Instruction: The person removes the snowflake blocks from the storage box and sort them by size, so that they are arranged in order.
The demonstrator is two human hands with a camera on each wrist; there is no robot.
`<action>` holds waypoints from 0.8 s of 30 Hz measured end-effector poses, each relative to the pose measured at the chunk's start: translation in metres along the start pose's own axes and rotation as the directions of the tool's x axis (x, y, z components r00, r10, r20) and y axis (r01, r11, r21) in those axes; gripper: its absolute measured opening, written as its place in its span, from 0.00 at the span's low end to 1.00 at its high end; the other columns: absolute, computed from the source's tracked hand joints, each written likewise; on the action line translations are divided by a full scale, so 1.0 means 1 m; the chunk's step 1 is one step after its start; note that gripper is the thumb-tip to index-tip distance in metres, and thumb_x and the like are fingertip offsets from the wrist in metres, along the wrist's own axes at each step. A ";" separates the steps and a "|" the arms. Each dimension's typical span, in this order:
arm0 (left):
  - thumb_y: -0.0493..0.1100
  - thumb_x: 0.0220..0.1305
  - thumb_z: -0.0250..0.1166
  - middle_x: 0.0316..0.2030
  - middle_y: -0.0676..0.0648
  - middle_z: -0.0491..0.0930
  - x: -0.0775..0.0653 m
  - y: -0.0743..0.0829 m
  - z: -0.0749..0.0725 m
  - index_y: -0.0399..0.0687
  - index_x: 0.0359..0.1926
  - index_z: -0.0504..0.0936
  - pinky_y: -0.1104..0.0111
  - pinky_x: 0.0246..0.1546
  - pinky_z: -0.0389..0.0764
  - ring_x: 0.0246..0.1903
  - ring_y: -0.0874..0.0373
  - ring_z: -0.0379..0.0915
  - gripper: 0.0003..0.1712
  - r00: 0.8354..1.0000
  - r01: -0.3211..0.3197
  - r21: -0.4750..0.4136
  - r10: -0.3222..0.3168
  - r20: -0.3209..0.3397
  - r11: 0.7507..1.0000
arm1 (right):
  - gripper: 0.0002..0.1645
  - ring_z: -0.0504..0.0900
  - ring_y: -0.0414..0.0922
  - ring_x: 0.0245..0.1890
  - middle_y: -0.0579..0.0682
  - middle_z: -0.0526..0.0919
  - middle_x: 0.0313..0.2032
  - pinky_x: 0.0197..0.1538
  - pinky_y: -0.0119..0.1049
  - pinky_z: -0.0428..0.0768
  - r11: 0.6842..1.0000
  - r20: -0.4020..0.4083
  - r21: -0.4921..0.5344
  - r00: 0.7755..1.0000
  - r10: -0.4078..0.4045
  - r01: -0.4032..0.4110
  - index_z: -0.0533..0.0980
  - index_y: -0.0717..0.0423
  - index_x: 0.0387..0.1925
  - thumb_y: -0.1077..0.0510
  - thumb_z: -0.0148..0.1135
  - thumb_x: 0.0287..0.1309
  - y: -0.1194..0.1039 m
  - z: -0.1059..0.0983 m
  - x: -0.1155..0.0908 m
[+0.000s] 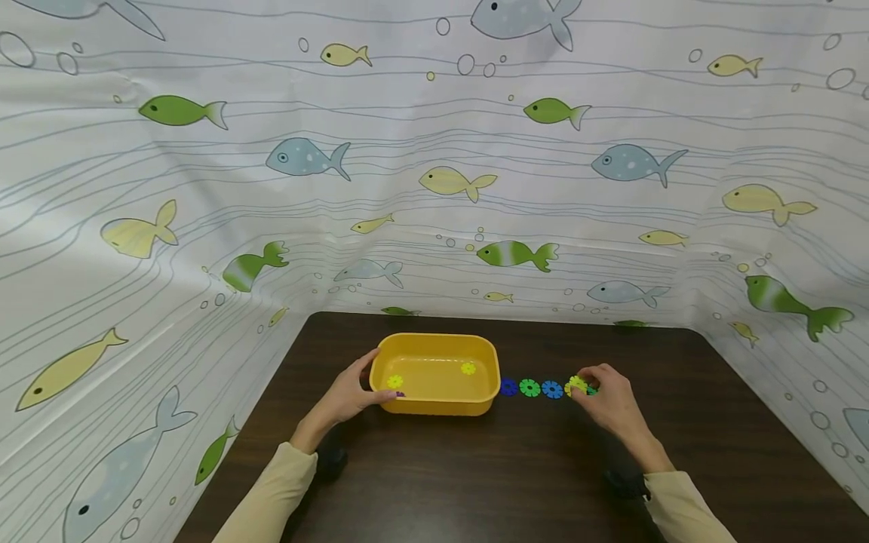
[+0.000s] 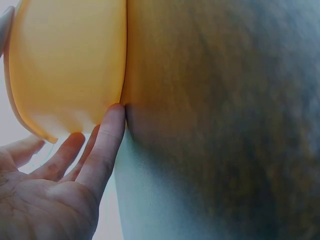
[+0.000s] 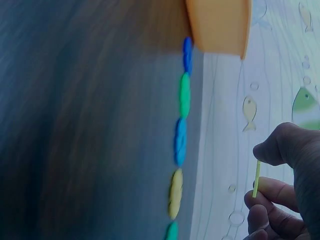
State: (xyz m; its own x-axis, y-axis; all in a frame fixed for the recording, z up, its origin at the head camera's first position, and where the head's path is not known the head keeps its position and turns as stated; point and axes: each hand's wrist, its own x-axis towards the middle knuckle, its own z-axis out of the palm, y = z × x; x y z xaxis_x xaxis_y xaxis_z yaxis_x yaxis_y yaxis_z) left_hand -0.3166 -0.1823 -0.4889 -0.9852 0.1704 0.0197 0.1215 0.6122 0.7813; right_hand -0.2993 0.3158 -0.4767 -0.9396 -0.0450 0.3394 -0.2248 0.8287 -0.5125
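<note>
At the left end of the yellow plastic bin [image 1: 434, 408], my left hand [image 1: 349, 392] grips it, thumb over the near rim and fingers against the outer wall. Two yellow flower-shaped discs [image 1: 468, 368] and a bit of purple disc [image 1: 400, 394] show inside. My right hand [image 1: 612, 400] pinches a thin yellow flower-shaped disc [image 3: 257, 179] between thumb and fingers, above the right end of a row. That row runs from the bin: dark blue disc [image 1: 508, 387], green disc [image 1: 529, 388], blue disc [image 1: 552, 389], yellow disc [image 3: 175, 194] and green disc [image 3: 172, 231].
The dark wood-grain table [image 1: 475, 475] carries everything. A white sheet printed with fish [image 1: 502, 151] rises along its back and both sides. A dark wrist device [image 1: 333, 461] sits under the left wrist, another [image 1: 623, 483] under the right.
</note>
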 end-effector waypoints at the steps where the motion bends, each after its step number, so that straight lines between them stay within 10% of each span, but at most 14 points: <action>1: 0.62 0.62 0.80 0.84 0.33 0.60 0.000 0.000 0.000 0.45 0.87 0.56 0.38 0.72 0.80 0.73 0.33 0.70 0.63 1.000 -0.001 0.002 0.001 -0.001 1.000 | 0.19 0.84 0.56 0.43 0.65 0.85 0.47 0.45 0.49 0.87 1.000 0.006 -0.001 1.000 0.010 -0.010 0.84 0.70 0.51 0.61 0.74 0.63 0.004 -0.002 -0.001; 24: 0.62 0.62 0.80 0.84 0.32 0.60 0.001 0.000 0.000 0.46 0.87 0.56 0.38 0.71 0.80 0.73 0.33 0.69 0.63 1.000 0.004 -0.013 -0.004 0.006 1.000 | 0.20 0.85 0.63 0.45 0.74 0.83 0.49 0.48 0.61 0.86 0.991 0.131 -0.136 0.991 0.011 0.007 0.82 0.77 0.54 0.63 0.69 0.69 0.082 -0.027 0.006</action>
State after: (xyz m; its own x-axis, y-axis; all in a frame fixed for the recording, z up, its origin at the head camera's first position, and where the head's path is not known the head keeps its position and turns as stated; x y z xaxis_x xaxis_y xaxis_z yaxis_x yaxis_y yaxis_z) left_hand -0.3171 -0.1822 -0.4891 -0.9849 0.1726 0.0133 0.1162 0.6024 0.7897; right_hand -0.3166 0.3988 -0.4955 -0.9678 -0.1084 0.2273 -0.1938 0.8968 -0.3978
